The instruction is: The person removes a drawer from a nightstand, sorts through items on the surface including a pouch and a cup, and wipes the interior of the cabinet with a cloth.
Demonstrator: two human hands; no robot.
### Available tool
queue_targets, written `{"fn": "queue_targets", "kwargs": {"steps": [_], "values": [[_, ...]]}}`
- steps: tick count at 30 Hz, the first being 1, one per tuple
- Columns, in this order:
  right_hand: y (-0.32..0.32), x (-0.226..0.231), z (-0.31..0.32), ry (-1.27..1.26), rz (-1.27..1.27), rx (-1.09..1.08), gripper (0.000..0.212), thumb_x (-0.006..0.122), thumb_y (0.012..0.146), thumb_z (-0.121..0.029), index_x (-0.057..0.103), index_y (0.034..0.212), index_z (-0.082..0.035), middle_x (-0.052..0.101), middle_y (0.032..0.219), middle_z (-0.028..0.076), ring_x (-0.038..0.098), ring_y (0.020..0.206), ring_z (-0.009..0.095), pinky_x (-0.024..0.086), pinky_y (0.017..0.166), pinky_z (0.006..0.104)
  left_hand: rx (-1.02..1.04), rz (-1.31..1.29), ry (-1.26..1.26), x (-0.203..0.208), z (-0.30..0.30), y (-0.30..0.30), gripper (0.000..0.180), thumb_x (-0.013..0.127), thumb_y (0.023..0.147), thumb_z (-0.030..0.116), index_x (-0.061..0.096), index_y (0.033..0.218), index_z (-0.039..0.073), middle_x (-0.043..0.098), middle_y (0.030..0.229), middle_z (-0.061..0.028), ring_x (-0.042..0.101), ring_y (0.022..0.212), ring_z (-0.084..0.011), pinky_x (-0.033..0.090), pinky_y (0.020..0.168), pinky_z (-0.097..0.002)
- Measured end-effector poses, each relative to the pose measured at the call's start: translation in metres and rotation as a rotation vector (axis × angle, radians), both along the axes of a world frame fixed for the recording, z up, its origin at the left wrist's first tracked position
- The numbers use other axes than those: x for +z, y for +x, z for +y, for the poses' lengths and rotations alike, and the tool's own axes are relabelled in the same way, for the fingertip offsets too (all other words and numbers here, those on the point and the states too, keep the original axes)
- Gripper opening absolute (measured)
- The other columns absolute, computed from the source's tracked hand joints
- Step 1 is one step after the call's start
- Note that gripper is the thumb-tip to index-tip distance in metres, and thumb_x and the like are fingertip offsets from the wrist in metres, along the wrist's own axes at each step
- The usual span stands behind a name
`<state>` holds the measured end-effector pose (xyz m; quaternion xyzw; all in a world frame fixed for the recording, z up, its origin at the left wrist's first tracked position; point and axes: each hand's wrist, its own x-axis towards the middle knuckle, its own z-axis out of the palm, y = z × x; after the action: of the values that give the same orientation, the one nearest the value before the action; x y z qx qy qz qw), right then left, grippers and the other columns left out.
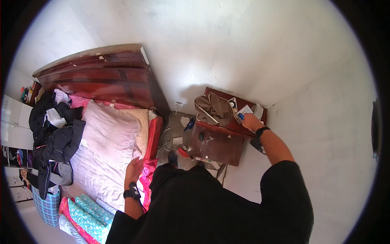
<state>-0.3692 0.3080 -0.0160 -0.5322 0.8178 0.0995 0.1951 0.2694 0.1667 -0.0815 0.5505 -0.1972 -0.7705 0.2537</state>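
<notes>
My right hand (252, 123) reaches over the dark red nightstand (217, 94), its fingers closed on a small blue object (241, 116) whose kind I cannot make out. Right by it lie a white paper-like item (246, 109) and other small things. A brown cloth bag or garment (214, 108) with a pale zip-like strip rests on the same top, to the left of that hand. My left hand (134, 168) hangs over the bed's near right edge, fingers apart and holding nothing. Beside it is a bright pink-red cloth (147, 175).
The bed (99, 175) has a dark red headboard (101, 75) and a pale pink cover (109, 128). Black clothes (61, 142) pile on its left. A lower brown surface (221, 148) juts below the nightstand top. Coiled cable (165, 141) and a red shoe-like item (183, 153) lie on the floor.
</notes>
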Motion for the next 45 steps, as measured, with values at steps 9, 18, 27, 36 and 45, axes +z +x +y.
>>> {"fn": "queue_targets", "kwargs": {"steps": [9, 18, 27, 36, 45], "values": [[0.019, -0.046, 0.001, -0.338, -0.044, -0.397, 0.032, 0.056, 0.084, -0.020, 0.058, 0.097, 0.010, 0.064, 0.091, 0.032, 0.063, 0.089, 0.046, 0.051, 0.080, 0.0505, 0.310, 0.089, 0.125, -0.027, 0.033, 0.028, 0.026, 0.053, 0.092, 0.016, 0.054, 0.115, 0.004, 0.058, 0.102, -0.0111, 0.056, 0.085, -0.0204, 0.049, 0.079, -0.0330], [0.013, -0.075, 0.000, -0.468, -0.198, -0.616, 0.032, 0.057, 0.085, -0.022, 0.058, 0.088, 0.010, 0.064, 0.082, 0.031, 0.064, 0.079, 0.045, 0.051, 0.074, 0.0510, 0.271, 0.118, 0.194, -0.026, 0.041, 0.019, 0.026, 0.055, 0.091, 0.017, 0.054, 0.115, 0.007, 0.056, 0.106, -0.0106, 0.055, 0.092, -0.0222, 0.049, 0.083, -0.0354], [0.012, -0.059, -0.013, -0.371, -0.380, -0.720, 0.032, 0.051, 0.092, -0.022, 0.056, 0.097, 0.009, 0.064, 0.069, 0.021, 0.065, 0.054, 0.029, 0.052, 0.053, 0.0403, 0.325, 0.117, 0.206, -0.037, 0.053, 0.027, 0.028, 0.052, 0.092, 0.016, 0.053, 0.118, 0.007, 0.057, 0.106, -0.0096, 0.055, 0.095, -0.0216, 0.048, 0.085, -0.0360], [0.004, -0.060, -0.014, -0.408, -0.461, -0.790, 0.032, 0.054, 0.090, -0.024, 0.059, 0.090, 0.008, 0.064, 0.070, 0.019, 0.061, 0.050, 0.028, 0.050, 0.049, 0.0392, 0.410, 0.113, 0.196, -0.041, 0.076, 0.042, 0.029, 0.048, 0.093, 0.014, 0.052, 0.119, 0.003, 0.059, 0.100, -0.0091, 0.057, 0.087, -0.0212, 0.049, 0.084, -0.0357], [0.007, -0.066, -0.014, -0.409, -0.441, -0.771, 0.034, 0.054, 0.089, -0.025, 0.057, 0.094, 0.009, 0.064, 0.071, 0.020, 0.063, 0.050, 0.030, 0.050, 0.050, 0.0417, 0.491, 0.049, 0.286, -0.055, 0.099, 0.058, 0.022, 0.052, 0.090, 0.012, 0.057, 0.110, 0.005, 0.060, 0.094, -0.0084, 0.057, 0.080, -0.0213, 0.049, 0.077, -0.0341]]}}
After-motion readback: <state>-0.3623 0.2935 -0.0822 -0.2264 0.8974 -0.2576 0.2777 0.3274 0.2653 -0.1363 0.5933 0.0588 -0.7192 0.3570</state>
